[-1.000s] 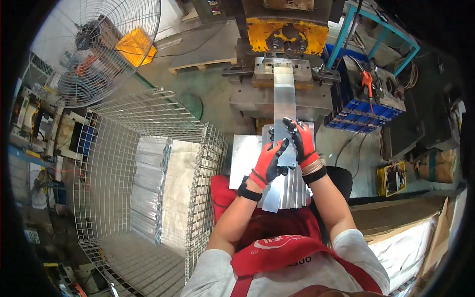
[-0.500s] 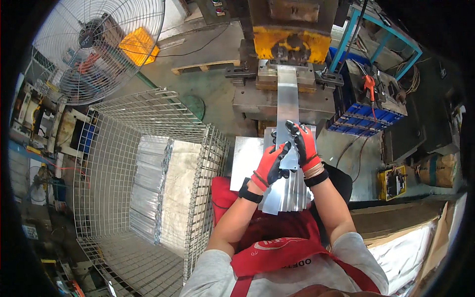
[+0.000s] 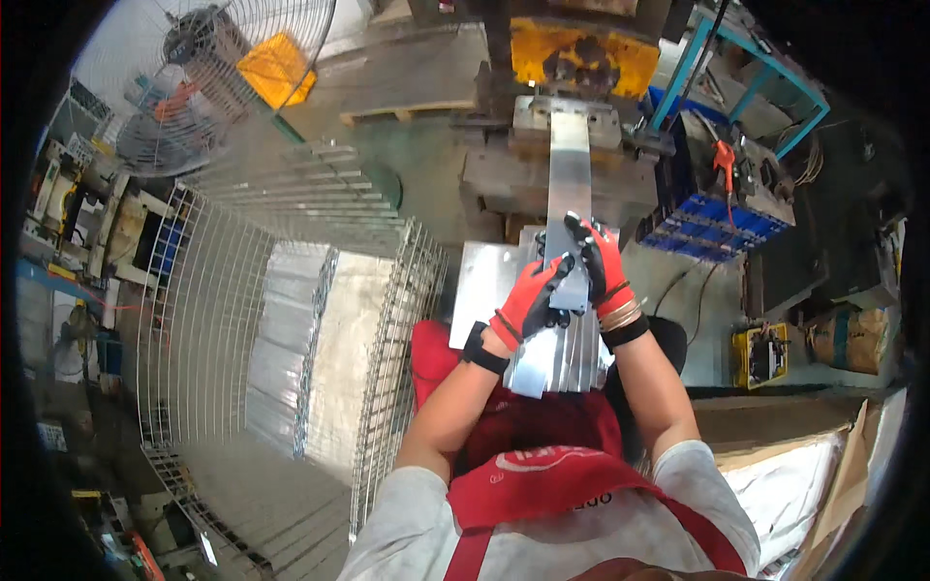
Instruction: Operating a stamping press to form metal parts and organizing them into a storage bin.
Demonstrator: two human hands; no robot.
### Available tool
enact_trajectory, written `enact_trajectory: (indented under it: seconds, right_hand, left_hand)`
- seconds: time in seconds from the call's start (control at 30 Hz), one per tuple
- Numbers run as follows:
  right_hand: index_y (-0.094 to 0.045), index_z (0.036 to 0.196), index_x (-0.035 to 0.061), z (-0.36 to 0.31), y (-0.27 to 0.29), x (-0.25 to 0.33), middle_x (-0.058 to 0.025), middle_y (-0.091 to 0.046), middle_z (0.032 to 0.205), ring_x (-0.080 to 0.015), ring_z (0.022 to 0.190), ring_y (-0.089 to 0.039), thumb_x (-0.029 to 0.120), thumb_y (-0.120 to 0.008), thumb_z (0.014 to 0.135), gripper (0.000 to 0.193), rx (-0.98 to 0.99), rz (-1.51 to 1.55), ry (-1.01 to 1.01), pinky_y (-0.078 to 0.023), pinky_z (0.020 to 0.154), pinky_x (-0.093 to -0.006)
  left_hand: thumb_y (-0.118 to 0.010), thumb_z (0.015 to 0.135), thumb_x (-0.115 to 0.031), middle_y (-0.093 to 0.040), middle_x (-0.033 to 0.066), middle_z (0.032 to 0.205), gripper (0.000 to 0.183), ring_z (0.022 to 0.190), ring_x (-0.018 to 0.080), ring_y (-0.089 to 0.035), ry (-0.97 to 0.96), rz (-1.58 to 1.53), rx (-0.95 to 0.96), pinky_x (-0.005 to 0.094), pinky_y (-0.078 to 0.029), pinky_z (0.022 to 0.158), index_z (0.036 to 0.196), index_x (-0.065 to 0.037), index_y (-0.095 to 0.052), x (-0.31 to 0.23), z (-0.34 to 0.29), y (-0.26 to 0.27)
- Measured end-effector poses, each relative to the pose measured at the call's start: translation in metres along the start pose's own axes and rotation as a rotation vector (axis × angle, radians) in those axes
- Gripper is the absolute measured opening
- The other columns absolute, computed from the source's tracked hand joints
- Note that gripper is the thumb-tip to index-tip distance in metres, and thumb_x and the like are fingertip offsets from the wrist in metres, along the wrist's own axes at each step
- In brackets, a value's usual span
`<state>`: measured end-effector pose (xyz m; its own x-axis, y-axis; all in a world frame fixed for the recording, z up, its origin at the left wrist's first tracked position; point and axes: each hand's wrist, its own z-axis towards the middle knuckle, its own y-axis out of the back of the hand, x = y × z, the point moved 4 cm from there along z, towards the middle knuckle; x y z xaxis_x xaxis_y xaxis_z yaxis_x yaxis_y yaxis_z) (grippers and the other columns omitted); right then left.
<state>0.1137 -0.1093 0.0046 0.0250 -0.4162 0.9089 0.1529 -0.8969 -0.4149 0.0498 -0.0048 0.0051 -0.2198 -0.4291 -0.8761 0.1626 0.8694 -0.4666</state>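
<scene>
A long flat metal strip (image 3: 570,179) runs from the press die (image 3: 542,118) toward me, its far end lying on the die. My left hand (image 3: 533,298), in a red glove with black fingers, grips the strip's left edge near its close end. On the opposite edge my right hand (image 3: 603,263), gloved the same way, is closed with its fingertips over the strip's top face. Beneath both hands a fanned stack of shiny metal strips (image 3: 557,363) lies close to my lap. The undersides of my fingers are partly hidden.
The press's yellow block (image 3: 581,60) is above the die. On the left stands a wire mesh basket (image 3: 208,339) with stacked strips; behind it are a fan (image 3: 189,39) and yellow bin (image 3: 276,70). A blue crate (image 3: 712,228) with tools stands right, a yellow basket (image 3: 760,355) nearer.
The view has shifted slightly, so the scene sits a little differently in the picture. Both hands keep hold of the strip, which still reaches onto the die.
</scene>
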Motion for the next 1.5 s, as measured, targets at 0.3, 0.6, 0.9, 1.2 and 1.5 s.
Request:
enact_trajectory:
  seconds: [0.3,0.6,0.9,1.2,1.5]
  right_hand:
    - [-0.046,0.113,-0.0028,-0.059,0.03,0.045,-0.0132,-0.056,0.102,-0.0239,0.091,-0.056,0.02,-0.04,0.088,0.034,0.064,0.169,-0.007,-0.04,0.085,-0.0335]
    - [-0.037,0.12,-0.0047,-0.12,0.106,0.052,-0.018,-0.048,0.114,-0.0262,0.102,-0.051,0.035,-0.042,0.086,0.052,-0.044,-0.123,0.066,-0.037,0.09,-0.0364]
    - [-0.051,0.107,0.0001,-0.157,0.116,0.049,-0.0126,-0.061,0.091,-0.02,0.086,-0.059,0.016,-0.043,0.082,0.031,-0.162,-0.718,0.104,-0.046,0.073,-0.0284]
    - [-0.053,0.105,0.0043,-0.172,0.106,0.06,-0.0132,-0.058,0.096,-0.0293,0.089,-0.056,0.008,-0.051,0.072,0.034,-0.092,-1.373,0.316,-0.044,0.075,-0.0332]
    - [-0.051,0.109,0.0024,-0.164,0.112,0.057,-0.0111,-0.059,0.097,-0.0205,0.089,-0.058,0.015,-0.041,0.079,0.033,-0.133,-1.271,0.347,-0.044,0.077,-0.0296]
  left_hand:
    - [-0.067,0.07,-0.034,-0.046,-0.0003,0.06,0.047,0.046,0.0093,-0.045,0.135,0.659,-0.478,0.025,-0.034,0.039,0.097,0.001,-0.053,0.014,-0.107,0.089]
    - [-0.059,0.078,-0.025,-0.057,0.0018,0.074,0.029,0.068,0.0087,-0.054,0.394,0.503,-0.399,0.0225,-0.042,0.059,0.097,-0.003,-0.058,0.085,-0.144,0.143]
    - [-0.06,0.07,-0.049,-0.057,0.0053,0.07,0.047,0.065,0.0173,-0.054,0.496,1.005,-0.549,0.0318,-0.042,0.061,0.078,-0.003,-0.054,0.095,-0.155,0.159]
    - [-0.056,0.069,-0.046,-0.058,0.0147,0.083,0.053,0.079,0.0305,-0.056,0.32,1.501,-0.422,0.041,-0.043,0.067,0.101,-0.004,-0.046,0.075,-0.145,0.129]
    - [-0.06,0.064,-0.052,-0.049,0.0193,0.098,0.078,0.085,0.0308,-0.052,0.207,1.648,-0.258,0.0382,-0.045,0.068,0.116,0.001,-0.037,0.049,-0.129,0.042]
